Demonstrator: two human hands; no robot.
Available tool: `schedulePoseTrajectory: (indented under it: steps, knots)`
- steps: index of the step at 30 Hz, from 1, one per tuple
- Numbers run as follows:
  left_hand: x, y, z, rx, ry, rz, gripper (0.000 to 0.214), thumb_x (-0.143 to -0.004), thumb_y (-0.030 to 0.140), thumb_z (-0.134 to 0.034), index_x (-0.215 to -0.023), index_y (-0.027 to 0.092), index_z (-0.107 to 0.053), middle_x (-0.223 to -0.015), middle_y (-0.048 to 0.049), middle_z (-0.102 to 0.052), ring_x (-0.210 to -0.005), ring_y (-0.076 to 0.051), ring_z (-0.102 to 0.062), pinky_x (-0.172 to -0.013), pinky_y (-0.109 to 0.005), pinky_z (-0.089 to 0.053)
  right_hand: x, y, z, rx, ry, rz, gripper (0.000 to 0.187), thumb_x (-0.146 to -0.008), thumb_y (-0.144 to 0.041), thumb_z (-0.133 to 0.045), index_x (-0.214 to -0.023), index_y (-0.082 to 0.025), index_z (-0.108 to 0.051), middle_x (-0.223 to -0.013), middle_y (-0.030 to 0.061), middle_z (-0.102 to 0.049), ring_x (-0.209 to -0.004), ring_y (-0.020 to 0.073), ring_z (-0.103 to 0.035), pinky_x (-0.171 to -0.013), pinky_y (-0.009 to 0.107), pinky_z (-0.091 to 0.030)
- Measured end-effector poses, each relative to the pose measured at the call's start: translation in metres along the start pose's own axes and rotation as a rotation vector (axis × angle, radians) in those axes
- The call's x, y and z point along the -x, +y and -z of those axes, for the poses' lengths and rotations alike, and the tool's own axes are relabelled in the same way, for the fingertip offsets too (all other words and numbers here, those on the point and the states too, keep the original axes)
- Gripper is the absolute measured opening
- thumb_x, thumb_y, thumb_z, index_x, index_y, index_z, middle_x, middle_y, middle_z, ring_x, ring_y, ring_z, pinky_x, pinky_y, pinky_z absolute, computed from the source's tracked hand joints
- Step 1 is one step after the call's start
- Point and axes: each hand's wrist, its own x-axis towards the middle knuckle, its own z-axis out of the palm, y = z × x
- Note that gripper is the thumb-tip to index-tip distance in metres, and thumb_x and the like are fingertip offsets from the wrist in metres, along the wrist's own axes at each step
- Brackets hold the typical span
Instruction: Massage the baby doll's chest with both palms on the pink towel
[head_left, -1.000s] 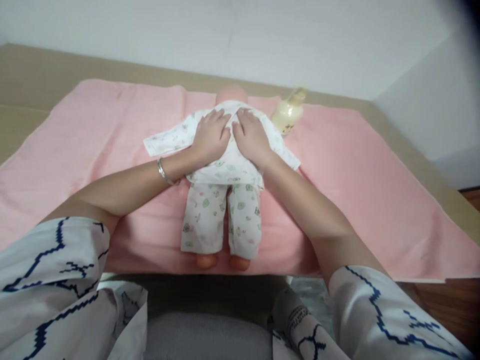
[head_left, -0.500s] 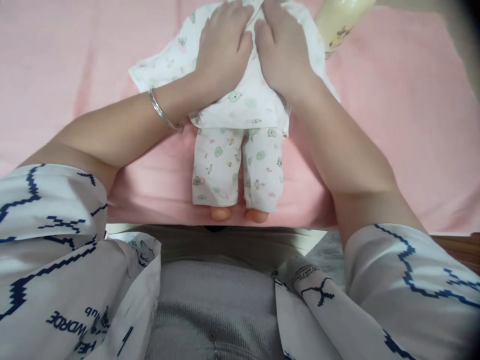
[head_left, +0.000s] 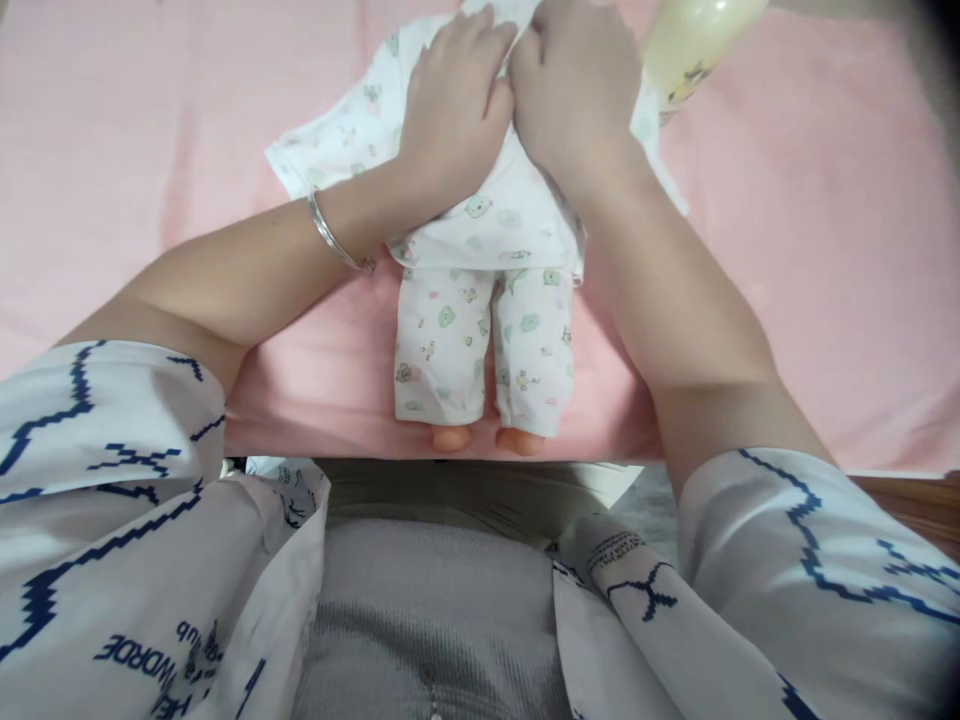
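A doll in a white printed baby shirt (head_left: 487,235) and matching trousers (head_left: 442,345) lies on its back, its two feet (head_left: 520,441) poking out of the trouser legs. My left hand (head_left: 457,115) rests on the chest of the shirt, its fingers stretched out over the cloth. Beside it, my right hand (head_left: 574,95) is curled, closed at the shirt's front near the neckline; its fingertips are mostly hidden. The thumb sides of the two hands nearly touch. The doll's head is outside the view.
A pale yellow bottle (head_left: 694,50) with a cartoon print stands or lies beyond my right hand. Pink cloth (head_left: 795,230) covers the table, whose front edge runs just below the doll's feet. A shirt sleeve (head_left: 330,130) spreads out to the left.
My right hand has curled its fingers in and turned over at the shirt's front. My left hand stays on the chest. The whole view has shifted slightly.
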Motion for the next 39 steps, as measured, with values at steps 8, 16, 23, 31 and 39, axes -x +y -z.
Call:
schedulePoseTrajectory:
  steps: [8, 16, 23, 31, 39]
  knots:
    - [-0.007, -0.008, -0.008, -0.032, 0.088, -0.049, 0.047, -0.096, 0.011, -0.037, -0.142, 0.013, -0.044, -0.153, -0.0032, -0.042, -0.146, -0.020, -0.031, -0.125, -0.043, -0.019, 0.008, 0.003, 0.001, -0.016, -0.017, 0.064, 0.032, -0.099, -0.029, -0.027, -0.107, -0.012, -0.053, -0.114, 0.0123, -0.067, -0.111, 0.0297, -0.062, -0.094, 0.044, -0.046]
    - [-0.005, -0.013, -0.015, 0.014, 0.150, -0.084, 0.047, -0.092, 0.015, -0.046, -0.139, 0.012, -0.050, -0.151, -0.0103, -0.046, -0.146, -0.028, -0.032, -0.124, -0.045, -0.020, 0.009, 0.004, -0.004, -0.034, -0.021, 0.063, 0.035, -0.103, -0.031, -0.026, -0.115, -0.014, -0.054, -0.114, 0.0158, -0.064, -0.112, 0.0305, -0.061, -0.098, 0.049, -0.045]
    - [-0.005, -0.020, -0.024, 0.019, 0.227, -0.154, 0.049, -0.091, 0.024, -0.041, -0.138, 0.016, -0.053, -0.151, -0.0107, -0.048, -0.145, -0.030, -0.036, -0.121, -0.051, -0.025, 0.018, 0.015, 0.009, 0.027, -0.173, 0.235, 0.055, -0.102, -0.036, -0.028, -0.145, -0.003, -0.036, -0.151, 0.0265, -0.041, -0.142, 0.0395, -0.037, -0.115, 0.058, -0.029]
    - [0.003, -0.011, -0.020, 0.002, 0.212, -0.125, 0.050, -0.090, 0.024, -0.039, -0.137, 0.017, -0.054, -0.150, -0.0119, -0.048, -0.145, -0.029, -0.036, -0.120, -0.053, -0.029, 0.048, 0.016, 0.067, 0.087, -0.423, 0.349, 0.062, -0.096, -0.035, -0.050, -0.152, -0.014, -0.038, -0.154, 0.0195, -0.040, -0.143, 0.0389, -0.039, -0.113, 0.054, -0.036]
    - [-0.035, 0.050, 0.011, 0.637, 0.149, -0.003, 0.045, -0.090, 0.031, -0.040, -0.131, 0.021, -0.057, -0.149, -0.0081, -0.050, -0.147, -0.024, -0.036, -0.123, -0.046, -0.028, 0.031, 0.066, 0.135, -0.024, -0.078, 0.256, 0.062, -0.099, -0.042, -0.037, -0.155, -0.014, -0.034, -0.161, 0.0130, -0.029, -0.152, 0.0303, -0.020, -0.120, 0.050, -0.029]
